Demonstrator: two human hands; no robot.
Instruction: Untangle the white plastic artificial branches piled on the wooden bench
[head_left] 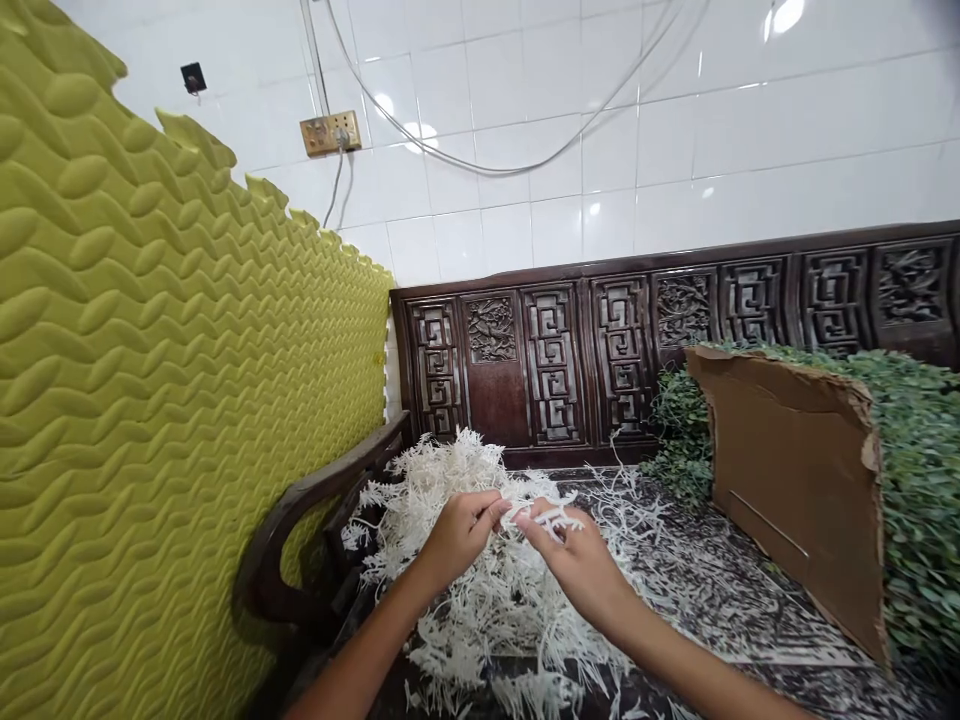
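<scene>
Over a heap of white branched plastic sprigs [480, 600], my two hands meet with their fingertips nearly touching. My left hand [466, 535] pinches one end of a white plastic sprig [559, 515] between thumb and fingers. On the other side, my right hand [574, 560] is closed on the same sprig, and its forked tips stick out above the fingers. The exact grip points are partly hidden by the fingers. More loose sprigs [626, 500] lie to the right of the heap.
The heap rests on a dark carved wooden bench [495, 400] with a curved armrest [277, 540]. A brown cardboard sheet [795, 490] leans against green artificial foliage [922, 480] on the right. A yellow foam mat [187, 400] stands upright at left. Thin white scraps [735, 590] litter the seat.
</scene>
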